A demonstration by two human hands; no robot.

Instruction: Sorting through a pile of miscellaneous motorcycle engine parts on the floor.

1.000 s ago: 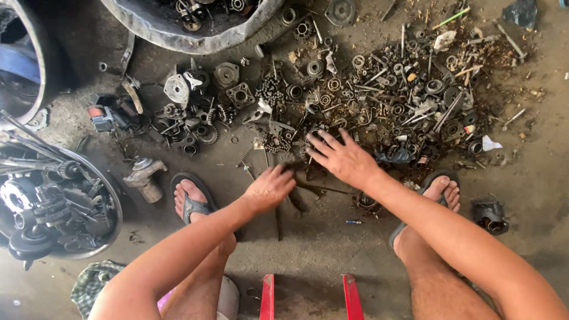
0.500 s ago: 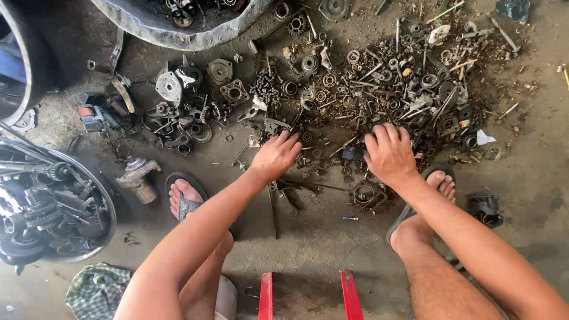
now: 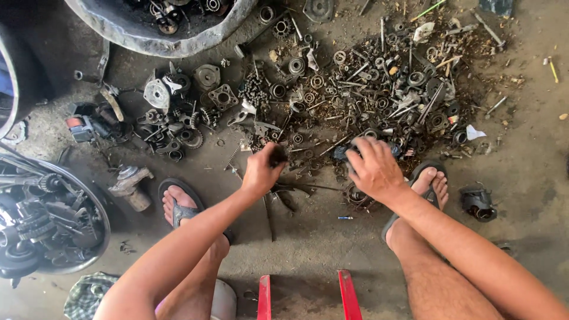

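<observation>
A wide heap of greasy metal parts (image 3: 379,89), with bearings, bolts, gears and rods, covers the concrete floor in front of me. My left hand (image 3: 261,172) has its fingers pinched on a small dark part (image 3: 277,155) at the near edge of the heap. My right hand (image 3: 373,169) lies palm down with fingers spread over dark parts at the heap's front, touching them; what is under the palm is hidden. Both forearms reach forward from my bare knees.
My feet in flip-flops (image 3: 184,204) (image 3: 424,184) flank the hands. A large dark basin (image 3: 154,26) with parts stands at the top left, another tub of engine parts (image 3: 41,225) at the left. A red stool frame (image 3: 302,296) is below. A black part (image 3: 477,204) lies right.
The left hand moved forward and closed its fingers on a small part. The right hand shifted right, then came back to the heap's near edge. The view tilted slightly.
</observation>
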